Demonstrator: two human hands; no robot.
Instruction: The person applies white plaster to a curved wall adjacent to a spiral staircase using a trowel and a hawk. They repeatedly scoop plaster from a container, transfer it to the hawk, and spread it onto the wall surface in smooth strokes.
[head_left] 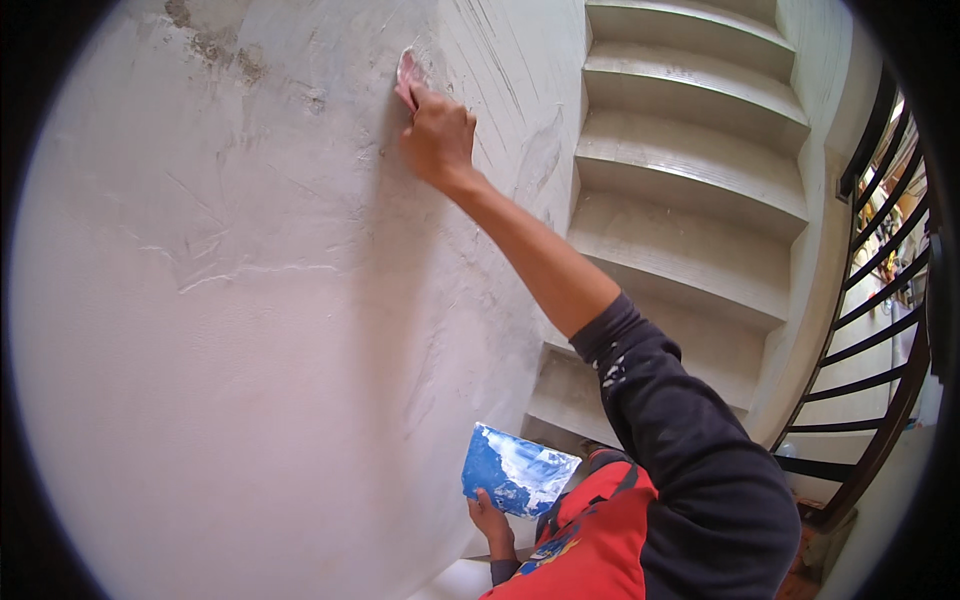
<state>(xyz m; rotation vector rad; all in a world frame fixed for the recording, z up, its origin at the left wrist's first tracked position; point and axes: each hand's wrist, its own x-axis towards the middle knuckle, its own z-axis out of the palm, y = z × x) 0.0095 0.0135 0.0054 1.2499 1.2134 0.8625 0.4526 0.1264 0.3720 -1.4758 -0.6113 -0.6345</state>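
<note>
My right hand point(437, 138) is stretched up to the plastered wall point(200, 380), closed on a small pink spreading tool point(408, 78) whose pale-smeared edge appears to touch the surface. The wall has rough patches, pale streaks and grey scratches around it. Low in the view, my left hand point(490, 515) grips a blue board point(500, 460) by its side; white filler is smeared over much of the board's face.
Pale stairs point(680, 245) rise along the right of the wall, with steps also under my body. A dark railing point(868, 378) curves along the far right, with cluttered items visible through its bars.
</note>
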